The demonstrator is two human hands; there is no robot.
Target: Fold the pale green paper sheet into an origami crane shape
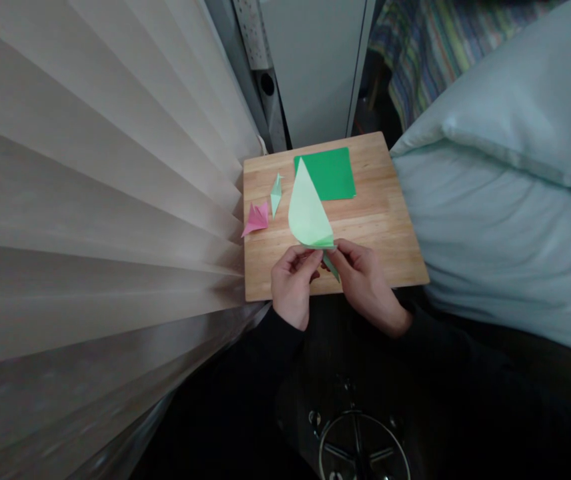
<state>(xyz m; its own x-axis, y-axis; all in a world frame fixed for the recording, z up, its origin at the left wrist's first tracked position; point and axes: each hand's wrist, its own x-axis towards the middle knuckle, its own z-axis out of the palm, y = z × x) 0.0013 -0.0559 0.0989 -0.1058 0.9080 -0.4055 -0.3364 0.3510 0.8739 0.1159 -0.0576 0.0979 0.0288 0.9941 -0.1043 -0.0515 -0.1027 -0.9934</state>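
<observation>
A pale green sheet of paper (308,207) is pinched at its near edge by both hands above the wooden tabletop (375,227). Its far part curves up to a point, and a folded strip shows below the fingers. My left hand (293,280) closes thumb and fingers on the paper's near left side. Close beside it, my right hand (365,277) grips the near right corner. The exact folds between the fingertips are hidden. Left of the sheet lie a small pale green folded paper figure (276,196) and a pink folded paper figure (256,219).
Darker green paper (333,177) lies flat behind the held sheet. A pleated curtain (115,187) borders the table's left side. Light blue bedding (490,220) rises at the right, and a pale cabinet (315,67) stands behind. A wheeled chair base (360,447) shows below.
</observation>
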